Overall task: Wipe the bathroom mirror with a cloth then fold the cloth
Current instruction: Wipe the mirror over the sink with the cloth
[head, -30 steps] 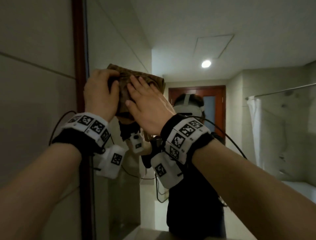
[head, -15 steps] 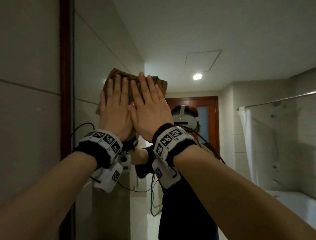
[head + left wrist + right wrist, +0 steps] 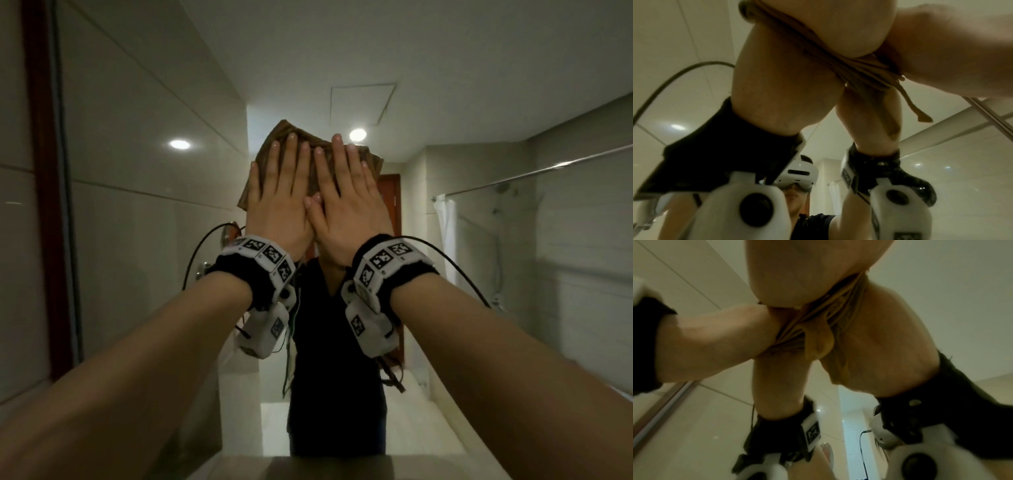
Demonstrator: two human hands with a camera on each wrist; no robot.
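Note:
A folded brown cloth [image 3: 369, 162] lies flat against the large bathroom mirror [image 3: 154, 144], high in the middle of the head view. My left hand [image 3: 279, 192] and right hand [image 3: 346, 195] press on it side by side, fingers straight and pointing up, thumbs overlapping. Most of the cloth is hidden under the palms. In the left wrist view the bunched cloth [image 3: 865, 68] shows squeezed between my left hand [image 3: 920, 40] and the glass. The right wrist view has the cloth's folds [image 3: 818, 331] hanging below my right palm [image 3: 797, 272].
The mirror's dark wooden frame [image 3: 37, 192] runs down the left edge. Reflected in the glass are my dark-shirted body [image 3: 339, 377], a wooden door, a shower rail with a white curtain [image 3: 445, 233] and ceiling lights. A pale counter edge [image 3: 308, 467] lies at the bottom.
Both hands and the cloth have slid to the right across the mirror, away from the wooden frame. The left hand went from gripping the cloth's edge to pressing flat.

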